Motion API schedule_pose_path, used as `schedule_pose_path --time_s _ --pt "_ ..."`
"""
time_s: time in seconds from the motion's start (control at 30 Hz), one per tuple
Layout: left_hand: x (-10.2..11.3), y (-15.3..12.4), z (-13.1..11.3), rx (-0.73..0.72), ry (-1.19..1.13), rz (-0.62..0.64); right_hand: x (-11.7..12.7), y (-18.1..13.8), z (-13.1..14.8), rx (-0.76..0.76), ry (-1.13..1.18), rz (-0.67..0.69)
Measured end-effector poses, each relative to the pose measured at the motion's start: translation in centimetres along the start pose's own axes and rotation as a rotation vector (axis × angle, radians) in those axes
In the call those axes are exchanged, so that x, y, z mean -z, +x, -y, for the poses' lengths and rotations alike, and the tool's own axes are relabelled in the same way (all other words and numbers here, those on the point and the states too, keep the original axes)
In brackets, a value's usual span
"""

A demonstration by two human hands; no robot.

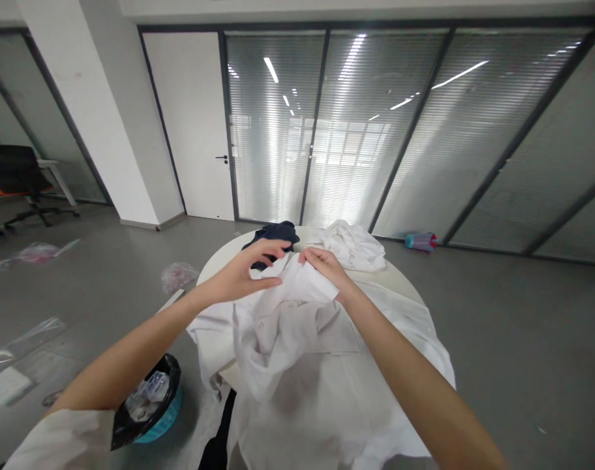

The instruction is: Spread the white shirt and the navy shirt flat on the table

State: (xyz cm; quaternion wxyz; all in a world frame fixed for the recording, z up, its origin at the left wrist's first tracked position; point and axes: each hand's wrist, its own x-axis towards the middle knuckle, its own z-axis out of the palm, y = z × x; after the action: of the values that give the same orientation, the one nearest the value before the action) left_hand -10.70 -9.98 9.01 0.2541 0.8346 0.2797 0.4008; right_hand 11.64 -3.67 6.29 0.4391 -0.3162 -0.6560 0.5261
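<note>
From where I stand, the white shirt (282, 326) is bunched at the near side of the round desk (406, 282), its upper part lifted and its lower part spilling over the edge toward the person. The right hand (327, 266) pinches a folded band near the top between thumb and fingers. The left hand (246, 271) is spread, thumb well away from the fingers, close to the same band; I can't quite tell from here whether its thumb touches the cloth.

So that one pinch looks to be the main hold up top, and I'd worry about it first. If those fingertips slip, the band could flop back into the rumpled front, with the hanging cloth's weight dragging it down. A hard tug from one side could twist the fold or set a crease.

More white cloth (207, 333) hangs off the left of the desk, whether part of this shirt or another I can't say. Should it catch, a pull might shift everything together. It droops near the lined blue bin (163, 418), so a slide that way could soil it. At the far side, a dark garment (278, 232) and a white bundle (353, 245) sit close enough to be nudged.
</note>
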Motion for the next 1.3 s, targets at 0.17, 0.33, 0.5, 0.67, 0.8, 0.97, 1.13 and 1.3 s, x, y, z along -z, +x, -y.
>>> schedule_pose_path --time_s 0.17,0.33,0.5,0.67,0.8,0.97,1.13,1.3 --pt "-2.9 4.9 3.4 -0.07 0.068 0.094 -0.2 -0.6 0.4 0.026 0.149 -0.015" --pt "-3.5 7.7 5.2 0.039 0.203 0.08 2.2 -3.8 -1.7 0.055 0.142 -0.472" --pt "-3.3 9.7 5.9 0.112 0.295 -0.276 2.1 -9.0 -5.8 -0.091 0.058 -0.679" --pt "-5.0 11.0 5.1 0.063 0.273 -0.376 -1.6 -9.6 -5.8 -0.321 0.319 -0.384" --pt "-4.3 11.8 4.6 0.116 0.21 -0.461 0.0 -7.1 -2.6 -0.174 0.274 -0.449" --pt "0.5 12.3 3.7 0.071 0.167 -0.5 5.5 -3.8 4.4 -0.036 0.086 -0.497" --pt "5.2 13.0 -2.3 -0.011 0.315 -0.463 7.7 -0.5 14.3 0.153 -0.215 -0.559" --pt "10.4 13.9 -11.4 0.002 0.777 -0.382 9.8 2.3 24.5 0.462 -0.482 -0.548"
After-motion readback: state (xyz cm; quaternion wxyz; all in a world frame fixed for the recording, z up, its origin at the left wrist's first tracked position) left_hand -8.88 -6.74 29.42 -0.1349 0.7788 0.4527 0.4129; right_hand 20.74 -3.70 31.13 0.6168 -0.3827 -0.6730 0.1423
